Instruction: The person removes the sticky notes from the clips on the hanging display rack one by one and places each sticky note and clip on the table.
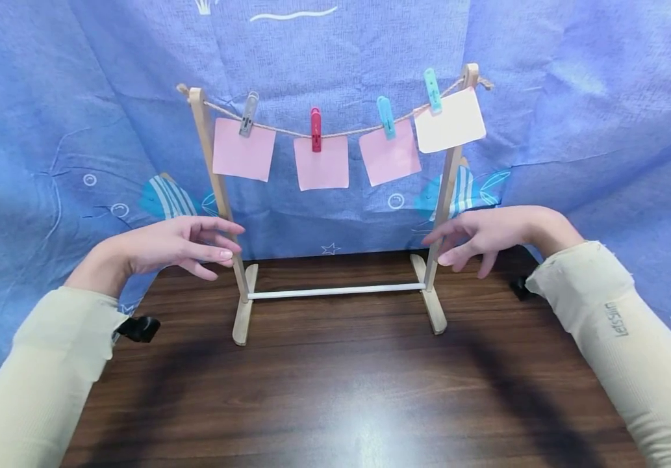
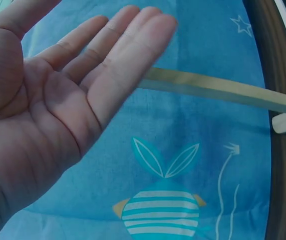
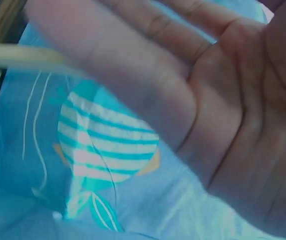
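A small wooden rack [image 1: 209,149] stands on the table with a twine line [image 1: 347,133] strung between its posts. From the twine hang three pink paper squares [image 1: 321,169] and, at the right end, a white paper [image 1: 451,123]. A grey clothespin [image 1: 249,114], a red clothespin [image 1: 316,130] and two blue clothespins [image 1: 386,117] clip them on. My left hand [image 1: 174,246] hovers at the left post, its fingers extended and relaxed; the left wrist view shows a bare palm. Beside the right post, my right hand [image 1: 490,235] hangs with loose fingers and holds nothing.
A white rod [image 1: 335,290] joins the rack's feet low over the dark wooden table [image 1: 312,377]. Behind it hangs a blue cloth [image 1: 335,65] printed with striped fish. Black straps [image 1: 139,329] show at both sleeve cuffs.
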A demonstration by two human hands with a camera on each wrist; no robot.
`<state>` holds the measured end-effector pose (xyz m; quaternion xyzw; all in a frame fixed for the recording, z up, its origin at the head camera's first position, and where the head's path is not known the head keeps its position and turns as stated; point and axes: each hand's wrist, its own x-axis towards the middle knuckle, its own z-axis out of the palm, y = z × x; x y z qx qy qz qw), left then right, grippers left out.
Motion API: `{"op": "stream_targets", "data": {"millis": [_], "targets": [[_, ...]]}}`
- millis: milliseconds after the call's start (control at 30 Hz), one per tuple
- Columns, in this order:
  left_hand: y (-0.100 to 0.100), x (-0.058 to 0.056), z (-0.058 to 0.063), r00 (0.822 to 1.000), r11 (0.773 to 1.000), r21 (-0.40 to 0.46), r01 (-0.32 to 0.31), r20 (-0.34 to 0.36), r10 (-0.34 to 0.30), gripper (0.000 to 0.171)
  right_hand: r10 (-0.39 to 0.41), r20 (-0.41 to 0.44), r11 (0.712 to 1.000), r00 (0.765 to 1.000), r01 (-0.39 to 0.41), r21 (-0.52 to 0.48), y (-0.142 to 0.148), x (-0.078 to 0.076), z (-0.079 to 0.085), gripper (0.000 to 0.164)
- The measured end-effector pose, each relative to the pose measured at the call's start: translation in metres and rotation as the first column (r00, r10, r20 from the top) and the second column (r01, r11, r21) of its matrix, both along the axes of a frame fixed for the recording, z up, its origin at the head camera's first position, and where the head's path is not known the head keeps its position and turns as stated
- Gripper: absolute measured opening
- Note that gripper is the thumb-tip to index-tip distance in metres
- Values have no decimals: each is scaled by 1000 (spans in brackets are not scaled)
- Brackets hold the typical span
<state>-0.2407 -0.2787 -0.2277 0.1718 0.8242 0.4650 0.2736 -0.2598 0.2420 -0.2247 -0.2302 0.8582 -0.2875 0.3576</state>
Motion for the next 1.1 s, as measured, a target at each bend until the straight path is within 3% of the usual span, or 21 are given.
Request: {"op": "stream_targets", "data": {"millis": [233,400,567,700,933,1100], "targets": [[8,-2,3,1000,998,65,-13,1,13,62,5,70,992,998,4,-130,-16,-8,-3,58],[13,-5,1,1000,996,89,-9,-11,10,62,83,101,965,991,-55,-256,-41,-12,-1,55],[20,-8,-1,1000,990,140,1,-20,1,60,187,58,916,981,-153,-372,-71,-12,11,51],[23,-9,1,1000,982,191,7,-14,-4,57,216,23,880,976,-185,-437,-90,-12,21,51],[31,-10,9,1000,972,236,-14,-23,20,58,152,-33,811,988,-144,-566,-115,-18,35,49],[37,-11,14,999,966,257,-33,-4,35,62,97,-71,715,993,-119,-689,-134,-20,46,48]]}}
